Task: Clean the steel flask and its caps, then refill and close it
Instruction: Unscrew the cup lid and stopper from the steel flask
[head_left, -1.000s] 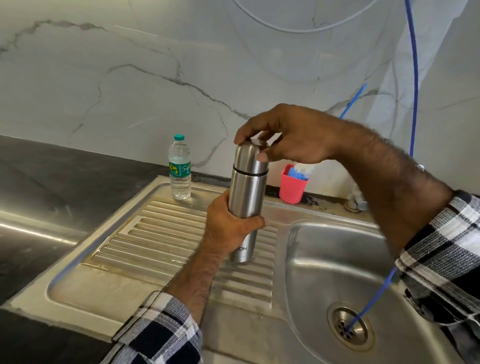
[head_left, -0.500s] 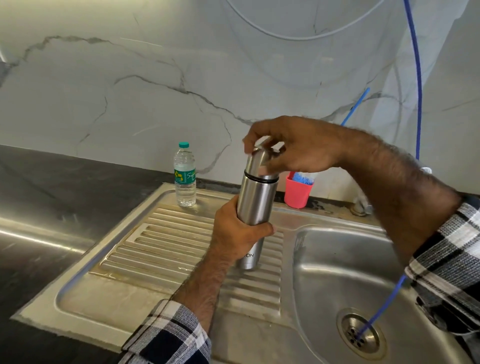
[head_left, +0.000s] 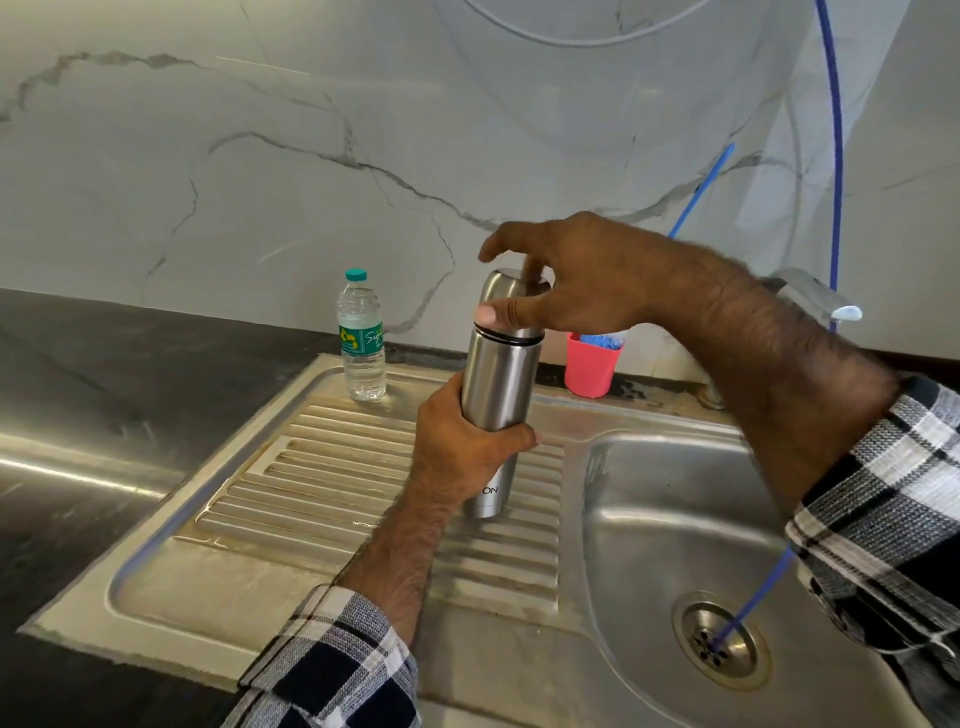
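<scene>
Plastic water bottle (head_left: 361, 338) upright at drainboard's (head_left: 291, 488) rear edge; pink cup (head_left: 592, 366) against marble wall (head_left: 260, 156); blue tube (head_left: 753, 603) entering sink drain (head_left: 722, 644).

Veined marble wall (head_left: 260, 156); dark countertop (head_left: 104, 374).

- The person wears a shirt with a check pattern in black, white and grey.
- The left sleeve (head_left: 332, 665) ends a little above the wrist; its cuff edge has a white band and dark squares.
- The right sleeve (head_left: 883, 525) has the same check, with wide white stripes and fine grey woven lines between the black blocks.
- Both forearms are bare below the sleeves and have dark hair.
- The left hand (head_left: 462, 447) and the right hand (head_left: 576, 280) are bare.
</scene>
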